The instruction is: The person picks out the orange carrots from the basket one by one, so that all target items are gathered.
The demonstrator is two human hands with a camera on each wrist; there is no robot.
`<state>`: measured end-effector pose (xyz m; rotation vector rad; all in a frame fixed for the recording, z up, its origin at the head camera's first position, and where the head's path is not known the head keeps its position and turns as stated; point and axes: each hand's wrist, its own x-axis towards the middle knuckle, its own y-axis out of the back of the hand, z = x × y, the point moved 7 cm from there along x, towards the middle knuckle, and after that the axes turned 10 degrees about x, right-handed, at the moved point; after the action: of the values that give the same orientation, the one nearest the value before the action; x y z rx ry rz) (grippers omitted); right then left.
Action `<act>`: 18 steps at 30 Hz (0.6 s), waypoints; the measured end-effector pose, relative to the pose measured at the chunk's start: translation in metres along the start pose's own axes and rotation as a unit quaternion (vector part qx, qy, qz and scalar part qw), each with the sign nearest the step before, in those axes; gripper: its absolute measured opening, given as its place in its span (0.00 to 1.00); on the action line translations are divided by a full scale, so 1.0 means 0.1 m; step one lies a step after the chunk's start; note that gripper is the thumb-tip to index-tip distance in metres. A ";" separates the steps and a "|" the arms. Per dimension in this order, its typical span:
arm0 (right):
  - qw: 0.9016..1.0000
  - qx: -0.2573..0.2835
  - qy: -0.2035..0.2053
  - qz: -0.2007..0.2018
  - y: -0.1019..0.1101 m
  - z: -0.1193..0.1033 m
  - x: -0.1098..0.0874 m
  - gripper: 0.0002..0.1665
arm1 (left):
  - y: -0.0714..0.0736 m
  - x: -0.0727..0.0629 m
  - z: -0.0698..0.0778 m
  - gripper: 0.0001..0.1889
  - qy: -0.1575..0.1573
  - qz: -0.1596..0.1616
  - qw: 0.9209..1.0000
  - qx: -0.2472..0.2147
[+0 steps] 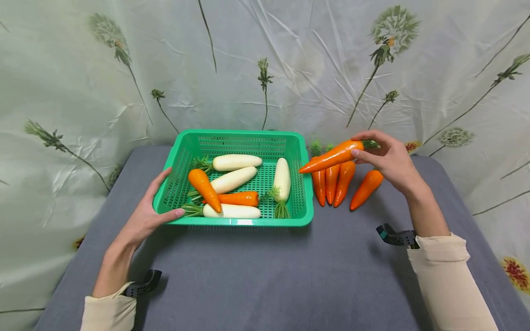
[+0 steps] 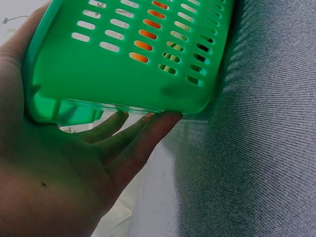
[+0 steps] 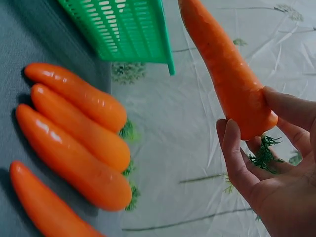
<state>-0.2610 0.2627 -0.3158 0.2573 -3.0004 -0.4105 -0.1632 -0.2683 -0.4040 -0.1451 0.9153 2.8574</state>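
My right hand [image 1: 387,158] pinches a carrot [image 1: 333,157] by its thick, leafy end, its tip pointing left close to the basket's right rim. In the right wrist view the same carrot [image 3: 227,74] is held above the table. My left hand [image 1: 151,211] grips the left end of a green basket [image 1: 248,222], thumb over the front rim. The left wrist view has the fingers [image 2: 148,143] against the basket's outer wall [image 2: 108,74]. Inside lie several white radishes [image 1: 237,162] and two carrots, one carrot [image 1: 203,186] slanting over a radish [image 1: 232,211].
Right of the basket, three carrots [image 1: 331,181] lie side by side on the grey cloth-covered table [image 1: 265,276]. A separate carrot [image 1: 366,189] lies further right, below my right hand. Behind the table hangs a pale curtain [image 1: 232,92] printed with dandelions.
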 end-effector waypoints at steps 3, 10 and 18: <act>1.000 0.023 0.001 -0.002 0.08 0.03 -0.03 0.23 | 0.00 0.00 0.00 0.55 0.000 0.000 1.000 0.000; 1.000 0.015 0.011 0.002 0.32 0.09 -0.11 0.21 | -0.01 0.00 0.01 0.54 -0.003 0.001 1.000 -0.006; 0.999 -0.042 -0.010 0.003 0.52 0.26 -0.18 0.22 | 0.00 -0.01 0.02 0.54 -0.003 -0.001 1.000 -0.012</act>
<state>-0.2547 0.3226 -0.3279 0.2369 -2.9939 -0.5391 -0.1620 -0.2671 -0.4023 -0.1395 0.8801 2.8654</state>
